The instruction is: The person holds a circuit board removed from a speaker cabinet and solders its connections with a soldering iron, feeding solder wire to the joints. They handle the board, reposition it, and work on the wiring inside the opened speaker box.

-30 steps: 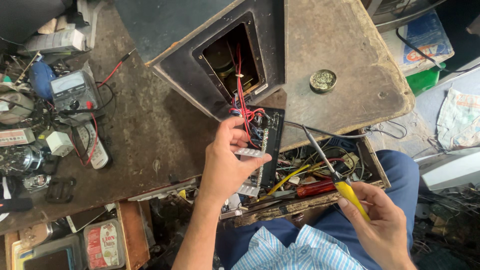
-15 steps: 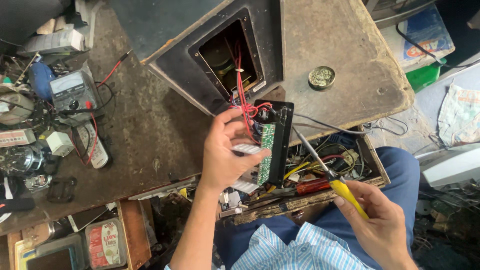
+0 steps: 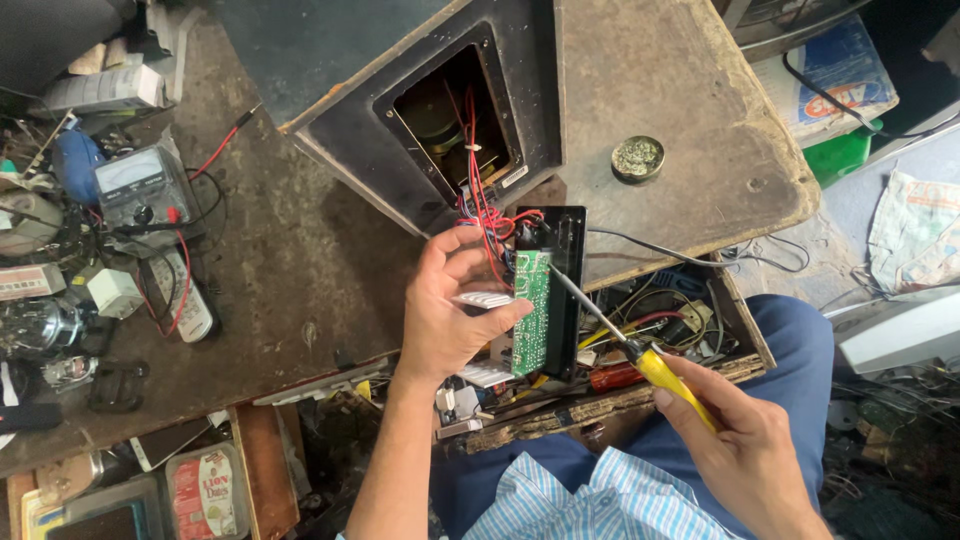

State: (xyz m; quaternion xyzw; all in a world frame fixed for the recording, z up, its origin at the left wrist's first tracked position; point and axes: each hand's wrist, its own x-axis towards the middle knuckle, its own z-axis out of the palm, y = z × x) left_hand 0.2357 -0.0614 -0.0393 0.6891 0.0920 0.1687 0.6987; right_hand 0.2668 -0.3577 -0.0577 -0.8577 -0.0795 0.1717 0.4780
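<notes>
Green circuit board (image 3: 532,312): mounted on a narrow black panel (image 3: 567,290), held upright just near of the speaker cabinet's opening, above the open drawer. Your left hand (image 3: 450,310) grips it from the left, fingers curled around the board's edge and its small finned heat sink (image 3: 484,298), thumb across the front.

Red wires (image 3: 478,170): a bundle running from the top of the board up into the cabinet opening.

Screwdriver (image 3: 625,345): yellow handle, thin metal shaft. Your right hand (image 3: 745,450) has its fingers closed around the handle at the near right; the tip rests against the upper right part of the board.

Speaker cabinet (image 3: 370,90): dark, lying on the workbench far of the board, with a rectangular cut-out showing parts inside.

Wooden board (image 3: 680,110): worn, brown, right of the cabinet, carrying a small round tin (image 3: 637,157) with crumbly contents.

Drawer (image 3: 690,330): wooden, pulled out under the board, crammed with cables, a red part and loose pieces.

Workbench (image 3: 290,260): stained and dark. At its left: an analogue multimeter (image 3: 140,185) with red and black leads, a white remote control (image 3: 185,300) near of it, a blue object and mixed clutter at the far left edge.

Near edge: blue trousers and a blue-and-white striped shirt (image 3: 610,505).

Right side, on the floor: crumpled printed paper and a green box.
</notes>
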